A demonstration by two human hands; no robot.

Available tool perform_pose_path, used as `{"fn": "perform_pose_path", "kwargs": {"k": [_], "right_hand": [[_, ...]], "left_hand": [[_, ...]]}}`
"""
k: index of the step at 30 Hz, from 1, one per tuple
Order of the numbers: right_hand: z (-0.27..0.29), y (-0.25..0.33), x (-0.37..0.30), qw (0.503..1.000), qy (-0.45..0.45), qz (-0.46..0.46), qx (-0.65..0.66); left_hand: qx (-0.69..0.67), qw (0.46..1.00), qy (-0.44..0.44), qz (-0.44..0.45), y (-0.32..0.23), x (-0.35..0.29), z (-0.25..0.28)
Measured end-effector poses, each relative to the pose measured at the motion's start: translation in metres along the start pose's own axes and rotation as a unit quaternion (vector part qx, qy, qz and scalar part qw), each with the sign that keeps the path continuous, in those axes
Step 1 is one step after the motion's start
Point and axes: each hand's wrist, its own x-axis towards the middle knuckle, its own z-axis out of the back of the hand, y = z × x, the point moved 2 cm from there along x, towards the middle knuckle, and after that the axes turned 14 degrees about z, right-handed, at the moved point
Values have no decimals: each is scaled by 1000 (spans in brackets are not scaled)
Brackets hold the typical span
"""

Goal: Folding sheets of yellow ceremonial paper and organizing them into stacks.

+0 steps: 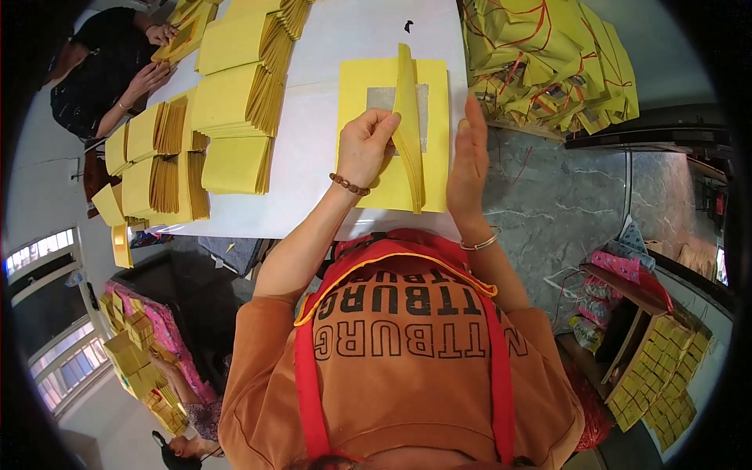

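A yellow paper sheet with a grey square patch lies on the white table before me. Over it a narrow folded strip of yellow paper, several layers thick at its lower end, stands up near the middle. My left hand, a beaded bracelet at its wrist, pinches the edge of this folded paper between thumb and fingers. At the sheet's right edge my right hand is held on its side, fingers stretched out, nothing in it. Whether its palm touches the paper I cannot tell.
Folded yellow paper stacks stand in rows on the table's left. Another person's hands handle yellow paper at the far left. Yellow bundles with red ties are heaped beyond the right edge. A small black object lies at the back.
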Motion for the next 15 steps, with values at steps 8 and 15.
{"fn": "perform_pose_path", "kwargs": {"k": [8, 15], "right_hand": [[-25, -8, 0, 992, -64, -85, 73], [-27, 4, 5, 995, -6, -93, -40]], "left_hand": [[-13, 1000, -4, -4, 6, 7, 0], [-2, 1000, -2, 24, -11, -2, -1]]}}
